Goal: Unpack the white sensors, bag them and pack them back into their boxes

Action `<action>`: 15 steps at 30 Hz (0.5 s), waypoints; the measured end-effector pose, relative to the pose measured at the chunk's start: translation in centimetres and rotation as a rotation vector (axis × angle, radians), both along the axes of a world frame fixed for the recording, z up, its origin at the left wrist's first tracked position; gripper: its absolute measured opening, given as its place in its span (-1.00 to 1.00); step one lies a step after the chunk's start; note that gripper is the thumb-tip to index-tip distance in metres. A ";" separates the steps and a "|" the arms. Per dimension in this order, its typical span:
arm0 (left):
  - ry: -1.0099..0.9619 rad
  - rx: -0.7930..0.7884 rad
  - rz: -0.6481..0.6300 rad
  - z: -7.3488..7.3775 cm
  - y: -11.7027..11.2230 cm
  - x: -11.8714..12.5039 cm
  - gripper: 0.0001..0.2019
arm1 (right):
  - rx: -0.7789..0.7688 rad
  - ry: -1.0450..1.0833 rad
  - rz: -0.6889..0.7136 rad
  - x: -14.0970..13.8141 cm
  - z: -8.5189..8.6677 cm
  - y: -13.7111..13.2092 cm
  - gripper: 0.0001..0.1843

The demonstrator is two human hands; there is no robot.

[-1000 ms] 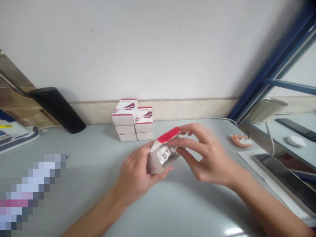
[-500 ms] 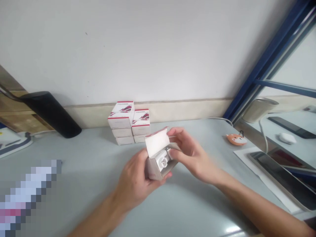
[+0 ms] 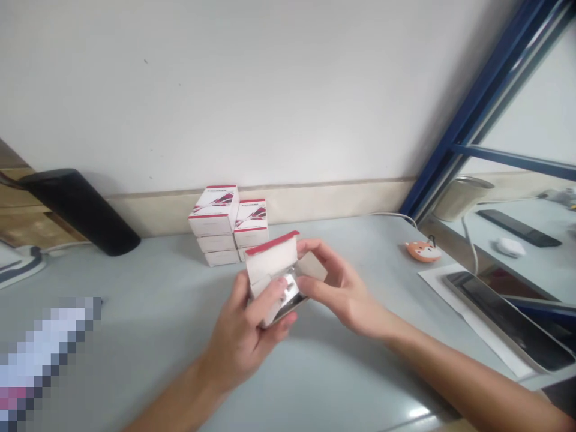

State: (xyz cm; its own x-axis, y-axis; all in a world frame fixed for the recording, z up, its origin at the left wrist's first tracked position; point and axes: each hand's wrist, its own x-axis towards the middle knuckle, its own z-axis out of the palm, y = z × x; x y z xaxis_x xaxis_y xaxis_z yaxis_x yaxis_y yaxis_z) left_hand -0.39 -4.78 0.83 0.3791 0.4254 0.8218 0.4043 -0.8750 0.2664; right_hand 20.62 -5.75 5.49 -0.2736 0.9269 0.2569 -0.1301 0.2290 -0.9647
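A small white cardboard box (image 3: 271, 262) with a red edge on its raised lid is held above the table. My left hand (image 3: 240, 330) is closed around its left side, with the thumb reaching in over the opening. Inside lies a white object (image 3: 290, 289), partly covered by my fingers; its kind I cannot make out. My right hand (image 3: 344, 291) grips the box's right end, its thumb at the opening and the index finger behind the right side flap (image 3: 314, 267).
White boxes with red trim (image 3: 213, 225) stand stacked near the wall. A black cylinder (image 3: 85, 210) leans at the left. On the right are an orange animal-face case (image 3: 423, 251), a dark phone-like device (image 3: 508, 321) on white paper, and a blue-framed mirror (image 3: 517, 159).
The box has tilted and shifted slightly left, showing more of the lid's inside. My left thumb has moved from the box's outer side into the opening, onto the white object.
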 end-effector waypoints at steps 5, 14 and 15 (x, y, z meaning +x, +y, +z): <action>-0.056 -0.104 0.046 -0.1 -0.5 0.6 -0.63 | 0.154 0.034 0.065 0.0 -1.2 0.1 -0.63; -0.038 -0.109 -0.010 -0.3 -0.1 0.4 -0.65 | -0.045 0.090 0.156 -0.3 -0.3 0.4 -0.74; -0.054 -0.112 -0.023 -0.4 0.0 0.5 -0.62 | -0.031 0.068 0.143 -0.3 -0.2 0.3 -0.74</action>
State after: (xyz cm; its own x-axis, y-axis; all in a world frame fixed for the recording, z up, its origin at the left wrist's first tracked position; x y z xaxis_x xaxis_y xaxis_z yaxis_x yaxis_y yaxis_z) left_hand 0.08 -4.83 0.42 0.3459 0.5077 0.7891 0.3669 -0.8472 0.3842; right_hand 20.32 -5.45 5.24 -0.3866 0.8874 0.2511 -0.2243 0.1736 -0.9589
